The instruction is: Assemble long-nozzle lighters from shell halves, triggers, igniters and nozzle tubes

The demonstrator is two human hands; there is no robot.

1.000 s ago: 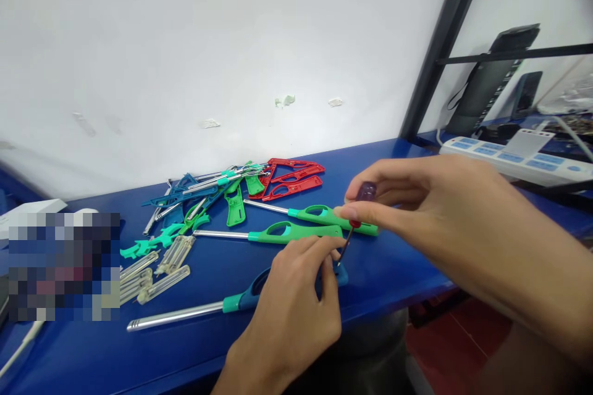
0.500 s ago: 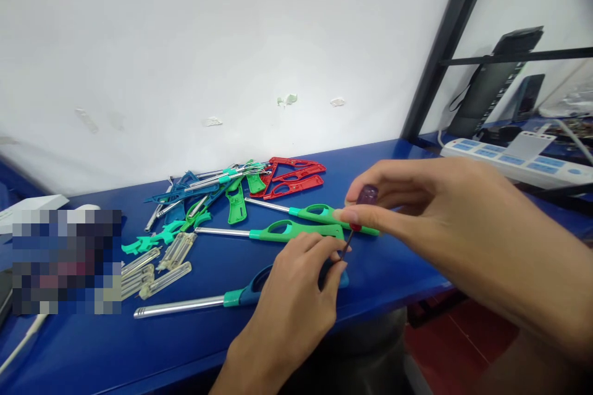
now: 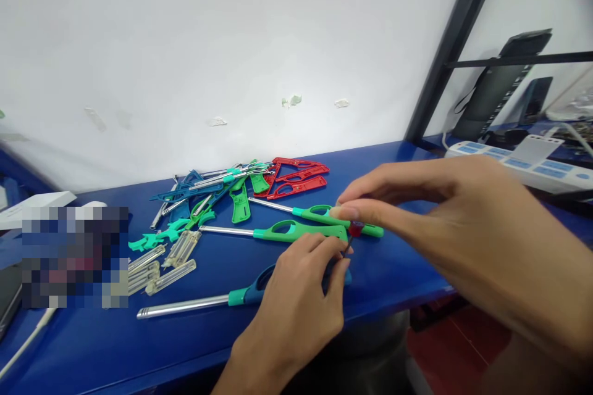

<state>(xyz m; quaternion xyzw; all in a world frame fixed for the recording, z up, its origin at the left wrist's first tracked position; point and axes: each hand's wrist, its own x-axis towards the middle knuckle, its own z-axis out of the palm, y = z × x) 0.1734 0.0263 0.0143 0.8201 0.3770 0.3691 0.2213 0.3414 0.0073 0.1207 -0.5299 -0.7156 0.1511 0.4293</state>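
Observation:
My left hand (image 3: 301, 302) presses the handle of a blue long-nosed lighter (image 3: 254, 292) against the table, its thumb and forefinger close around a screwdriver's shaft. In my right hand (image 3: 407, 197) is the screwdriver (image 3: 356, 229), pinched at its handle and tilted down to the lighter's handle. The red collar and thin shaft show; the rest of the handle is mostly behind my fingers. The tip is hidden by my left fingers. Just beyond lie two green long-nosed lighters (image 3: 296, 231) (image 3: 319, 215), side by side.
Loose red casing halves (image 3: 301, 186), green casing halves (image 3: 239, 205) and metal tubes are heaped by the wall. Clear fuel tanks (image 3: 171, 276) and turquoise triggers (image 3: 151, 241) lie at left. A white power strip (image 3: 551, 166) sits behind the black shelf post (image 3: 445, 55) on the right.
My right hand's fingers have come down over the screwdriver's purple handle, which now hardly shows. My left hand stays on the blue lighter. The view has shifted slightly.

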